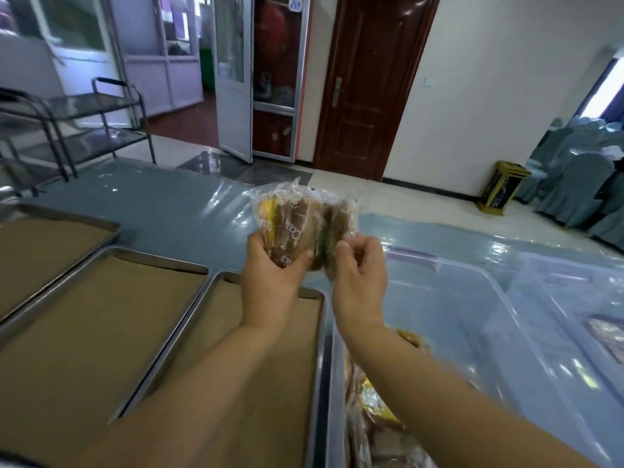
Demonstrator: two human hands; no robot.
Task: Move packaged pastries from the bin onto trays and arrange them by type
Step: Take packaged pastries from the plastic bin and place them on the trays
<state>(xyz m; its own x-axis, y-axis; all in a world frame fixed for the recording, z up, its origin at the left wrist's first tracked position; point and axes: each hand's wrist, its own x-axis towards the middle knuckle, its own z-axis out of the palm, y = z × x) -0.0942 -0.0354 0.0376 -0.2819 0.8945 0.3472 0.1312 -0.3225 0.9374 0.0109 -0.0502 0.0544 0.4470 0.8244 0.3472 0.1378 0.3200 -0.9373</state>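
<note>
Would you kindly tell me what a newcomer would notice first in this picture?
The left hand and right hand grip wrapped pastries held up mid-frame. Three paper-lined trays lie at lower left, and a clear bin holding more pastries sits at lower right.

Brown door point(364, 79), metal cart point(101, 130), gold waste bin point(503, 189)

the grey-blue worktop point(162, 211) is covered by a shiny clear plastic sheet point(415, 231). three metal trays point(152, 256) lined with brown paper point(101, 315) lie side by side on its left part. just right of the nearest tray stands a clear plastic bin point(472, 298) holding packaged pastries point(374, 417); a second clear bin point(574, 292) sits beside it.
</note>
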